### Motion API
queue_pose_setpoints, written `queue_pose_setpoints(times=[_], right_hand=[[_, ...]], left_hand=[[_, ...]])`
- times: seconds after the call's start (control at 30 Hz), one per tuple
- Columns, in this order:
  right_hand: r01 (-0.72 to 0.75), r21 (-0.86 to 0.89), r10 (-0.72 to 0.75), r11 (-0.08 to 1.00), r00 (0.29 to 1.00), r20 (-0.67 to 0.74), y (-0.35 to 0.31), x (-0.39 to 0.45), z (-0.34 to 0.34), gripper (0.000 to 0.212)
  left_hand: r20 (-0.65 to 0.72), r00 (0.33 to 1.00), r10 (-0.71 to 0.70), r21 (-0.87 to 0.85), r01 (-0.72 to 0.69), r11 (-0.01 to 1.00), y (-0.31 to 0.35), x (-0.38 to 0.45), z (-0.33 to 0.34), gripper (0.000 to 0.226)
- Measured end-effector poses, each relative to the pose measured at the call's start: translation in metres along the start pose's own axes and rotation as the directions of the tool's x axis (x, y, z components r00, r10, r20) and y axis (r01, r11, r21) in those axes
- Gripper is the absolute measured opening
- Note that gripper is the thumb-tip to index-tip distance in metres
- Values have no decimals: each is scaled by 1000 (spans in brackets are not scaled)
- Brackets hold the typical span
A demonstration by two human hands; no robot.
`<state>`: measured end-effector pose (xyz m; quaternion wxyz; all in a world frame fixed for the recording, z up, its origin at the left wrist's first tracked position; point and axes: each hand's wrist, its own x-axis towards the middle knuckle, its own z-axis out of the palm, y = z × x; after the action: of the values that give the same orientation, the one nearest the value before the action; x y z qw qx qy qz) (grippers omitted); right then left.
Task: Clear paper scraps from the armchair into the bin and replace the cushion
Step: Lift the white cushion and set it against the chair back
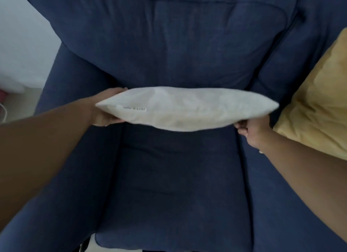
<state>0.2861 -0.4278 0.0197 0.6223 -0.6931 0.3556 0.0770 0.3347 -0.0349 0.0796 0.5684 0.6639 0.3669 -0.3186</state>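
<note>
Above blue armchair [178, 176] seat, white cushion [185, 109] edge-on, left hand [105, 111] and right hand [251, 131] each gripping an end

There is only one bit of writing. It is on a small white label [134, 108] sewn on the white cushion [187, 108], close to the cushion's left end. The label has one short row of dark capital letters. The row looks upside down from here. The letters are too small and blurry to read, so the word cannot be told. Nothing else has letters, numbers or signs that can be read.
</note>
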Motion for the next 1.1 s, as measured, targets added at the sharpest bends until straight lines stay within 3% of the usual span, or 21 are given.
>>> queue_pose_setpoints(times=[0.07, 0.23, 0.33, 0.43, 0.57, 0.7, 0.8, 0.93, 1.03, 1.1], right_hand=[[44, 4, -44, 999, 999, -14, -14, -4, 11, 35], [210, -28, -212, 977, 971, -107, -26, -6, 28, 71], [391, -41, -392, 919, 901, -188, -27, -8, 33, 65], [533, -20, -522, 846, 821, -230, -34, -9, 36, 39], [638, -6, -625, 770, 753, -206, -46, -12, 41, 25], [745, -311, -806, 590, 571, -159, -51, -17, 48, 25], [760, -520, -882, 391, 471, 25, -52, -20, 56, 33], [682, -694, -834, 231, 506, 220, -63, -18, 63, 58], [599, -797, -778, 77, 536, 327, -73, -10, 65, 77], [540, -841, -722, -24, 573, 388, -79, -5, 67, 89]], left_hand=[[-25, 996, 83, -1, -83, 997, 6, 0, 3, 29], [-86, 974, 208, -112, -217, 970, 12, 0, 9, 63], [-230, 921, 315, -146, -353, 924, 17, 0, 14, 80], [-337, 820, 462, -214, -544, 811, 20, -1, 19, 71], [-421, 686, 593, -226, -712, 664, 24, -3, 30, 41], [-484, 495, 722, 68, -801, 595, 15, 6, 39, 21], [-346, 350, 871, 293, -841, 455, 1, 4, 51, 17], [-87, 209, 974, 559, -799, 221, -9, 8, 65, 41], [90, 171, 981, 781, -624, 37, 3, 14, 72, 56], [234, 247, 940, 882, -461, -99, 15, 17, 77, 71]])
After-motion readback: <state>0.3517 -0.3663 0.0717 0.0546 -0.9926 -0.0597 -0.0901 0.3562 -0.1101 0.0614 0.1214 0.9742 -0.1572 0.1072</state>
